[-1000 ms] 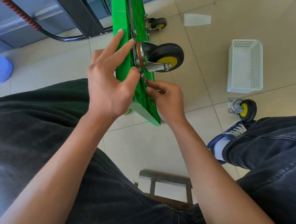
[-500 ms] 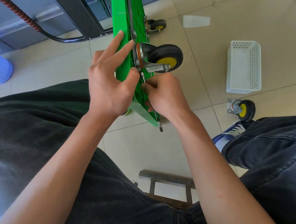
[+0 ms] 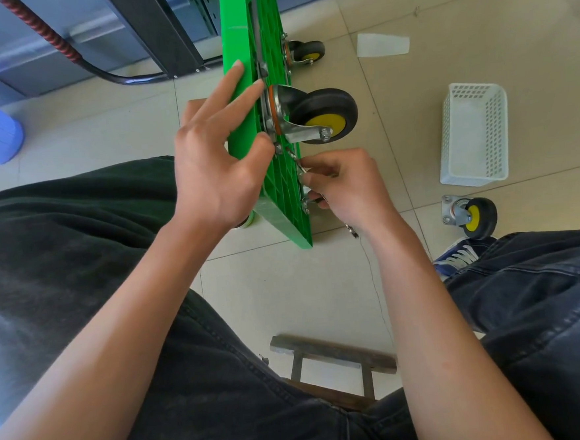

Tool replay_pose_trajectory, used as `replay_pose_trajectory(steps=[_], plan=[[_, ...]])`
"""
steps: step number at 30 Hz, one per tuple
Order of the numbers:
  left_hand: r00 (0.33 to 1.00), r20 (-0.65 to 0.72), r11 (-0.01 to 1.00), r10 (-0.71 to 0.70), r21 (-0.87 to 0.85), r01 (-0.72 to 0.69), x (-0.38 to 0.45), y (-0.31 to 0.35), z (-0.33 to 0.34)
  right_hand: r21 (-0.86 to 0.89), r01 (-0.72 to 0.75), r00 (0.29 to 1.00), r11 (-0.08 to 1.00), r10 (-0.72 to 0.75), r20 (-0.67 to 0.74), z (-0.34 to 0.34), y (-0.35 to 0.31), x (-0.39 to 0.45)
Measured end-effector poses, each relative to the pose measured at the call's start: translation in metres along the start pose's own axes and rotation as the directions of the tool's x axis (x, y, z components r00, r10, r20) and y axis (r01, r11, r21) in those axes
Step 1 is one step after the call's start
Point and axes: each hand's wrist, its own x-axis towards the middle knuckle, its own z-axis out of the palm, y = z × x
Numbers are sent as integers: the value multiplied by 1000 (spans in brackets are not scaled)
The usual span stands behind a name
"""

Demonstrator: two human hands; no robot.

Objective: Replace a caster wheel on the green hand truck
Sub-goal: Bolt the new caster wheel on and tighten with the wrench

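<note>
Caster [image 3: 322,116] is sitting bolted on the upended green deck [image 3: 235,51]. Left hand [image 3: 216,170] is bracing it, fingers spread; right hand [image 3: 344,185] is pinching a small wrench [image 3: 299,167] — best turned squarely on the nut.

No lettering, number, brand or sign can be read anywhere. The green ribbed plastic hand truck deck [image 3: 238,96] is seen unmarked, as is the white perforated plastic basket [image 3: 473,135] at three o'clock. Something may be printed on the pale paper scrap [image 3: 382,44] at one o'clock, but nothing legible is shown.
</note>
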Motion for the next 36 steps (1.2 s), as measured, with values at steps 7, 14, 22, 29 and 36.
replay_pose_trajectory(steps=[7,14,22,29,36], plan=[[1000,2,1000,-7,1,7,-1,-1,0,57,116,987,992,-109,-117,20,11,2],[1000,2,1000,-5,0,5,0,-1,0,138,137,980,981,-115,-160,30,21,4],[1000,3,1000,2,11,-2,-1,-2,0,237,145,983,961,-113,-144,37,17,0],[1000,-2,1000,7,8,-7,0,-2,1,334,85,989,939,-40,-140,44,13,-1],[1000,-3,1000,7,16,-7,-1,-2,1,297,74,987,952,-28,-156,44,7,-4]])
